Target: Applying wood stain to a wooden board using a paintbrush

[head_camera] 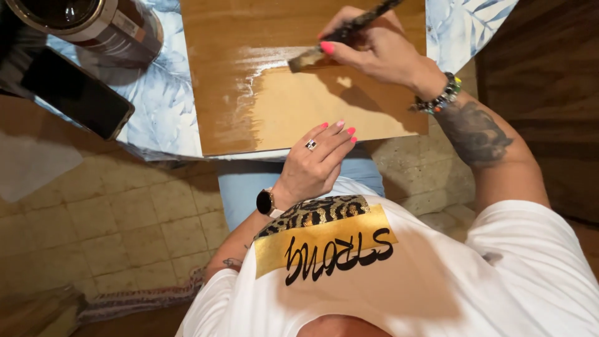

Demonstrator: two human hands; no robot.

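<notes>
On wooden board, brush.

A home: worn floor tiles; leaf-print tablecloth.

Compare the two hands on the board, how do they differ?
The right hand grips a brush over the board; the left hand holds nothing and rests at the board's near edge. The right wrist wears a beaded bracelet, the left a dark watch. The left also has a ring. Both have pink nails.
</notes>
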